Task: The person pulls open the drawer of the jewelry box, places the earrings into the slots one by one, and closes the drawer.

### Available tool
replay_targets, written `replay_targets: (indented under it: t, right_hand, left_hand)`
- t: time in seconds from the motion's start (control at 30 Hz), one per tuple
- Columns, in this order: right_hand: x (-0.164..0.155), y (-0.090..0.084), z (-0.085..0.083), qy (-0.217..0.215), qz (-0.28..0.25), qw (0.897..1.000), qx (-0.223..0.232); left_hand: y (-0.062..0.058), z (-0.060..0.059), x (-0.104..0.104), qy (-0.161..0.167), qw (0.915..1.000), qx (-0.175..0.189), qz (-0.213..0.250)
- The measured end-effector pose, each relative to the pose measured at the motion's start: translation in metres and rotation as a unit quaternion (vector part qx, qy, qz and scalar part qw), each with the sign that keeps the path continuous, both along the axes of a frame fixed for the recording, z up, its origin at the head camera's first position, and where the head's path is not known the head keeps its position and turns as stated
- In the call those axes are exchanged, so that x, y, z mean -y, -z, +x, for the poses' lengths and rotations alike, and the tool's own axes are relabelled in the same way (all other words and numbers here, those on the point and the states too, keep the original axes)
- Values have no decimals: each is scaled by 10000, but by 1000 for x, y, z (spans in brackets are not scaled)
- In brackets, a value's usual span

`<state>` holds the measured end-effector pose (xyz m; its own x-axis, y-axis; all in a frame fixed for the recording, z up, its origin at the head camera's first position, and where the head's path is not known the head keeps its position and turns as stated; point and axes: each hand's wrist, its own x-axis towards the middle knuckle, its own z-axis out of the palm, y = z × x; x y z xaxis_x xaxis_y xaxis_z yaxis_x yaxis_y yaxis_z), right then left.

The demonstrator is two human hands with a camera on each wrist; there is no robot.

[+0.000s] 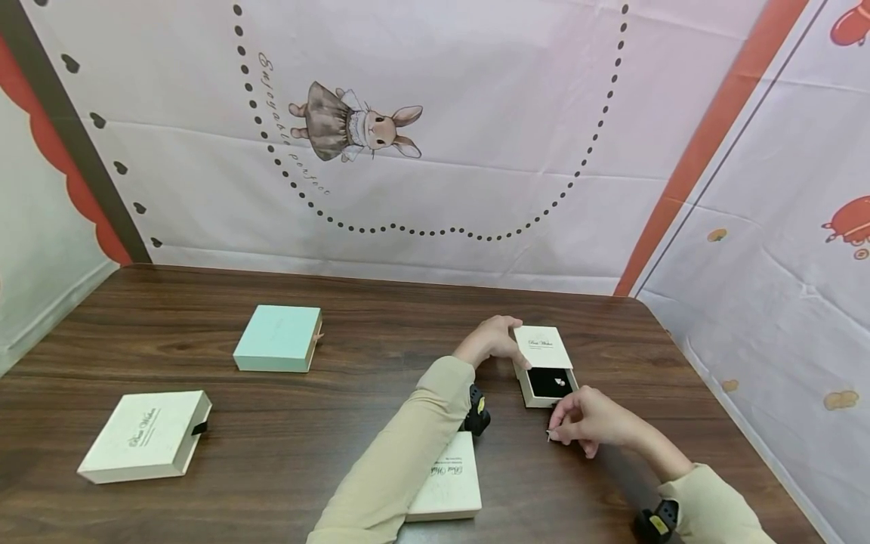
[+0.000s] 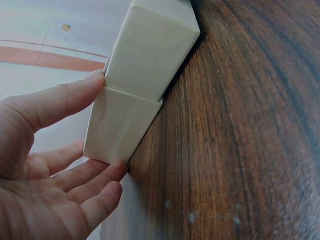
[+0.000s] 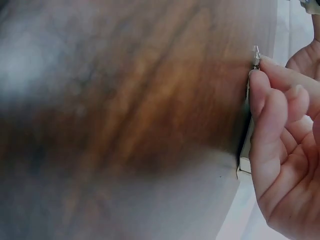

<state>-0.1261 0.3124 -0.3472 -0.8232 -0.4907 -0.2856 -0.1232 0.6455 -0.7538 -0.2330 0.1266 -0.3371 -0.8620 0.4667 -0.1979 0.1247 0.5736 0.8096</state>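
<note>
In the head view, a cream jewelry box (image 1: 546,345) lies at the right with its drawer slid partly out towards me. A small silvery piece of jewelry (image 1: 559,382) sits on the black pad (image 1: 541,383) inside. My left hand (image 1: 492,341) holds the box at its far left, thumb on one side and fingers round the far end, as the left wrist view shows. Just in front of the drawer, my right hand (image 1: 598,420) pinches a tiny shiny earring-like piece (image 3: 256,56) between thumb and index finger. Its exact shape is too small to tell.
Another cream box (image 1: 448,483) lies partly under my left forearm. On the left stand a mint green box (image 1: 279,338) and a cream box with a black tab (image 1: 146,438). A printed cloth (image 1: 476,151) hangs behind the brown wooden table (image 1: 292,453).
</note>
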Motion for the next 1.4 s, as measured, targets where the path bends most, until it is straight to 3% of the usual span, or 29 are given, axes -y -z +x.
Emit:
replay_targets:
  t: [0.67,0.93,1.2,1.4]
  right_hand:
    - [5,-5,3,-259,345,9987,-277]
    - [2,-7,5,-332,231,9942,-999]
    - [-6,-5,1,-573,-651,9957,-315]
    - [-10,-6,0,-489,-828,9953,-100]
  left_hand:
    - [1,-1,1,37,10000,28,28]
    - [1,-1,0,26,9999,43,93]
    - [2,-2,0,-17,9999,54,97]
    - [1,-1,0,-16,9999,77,119]
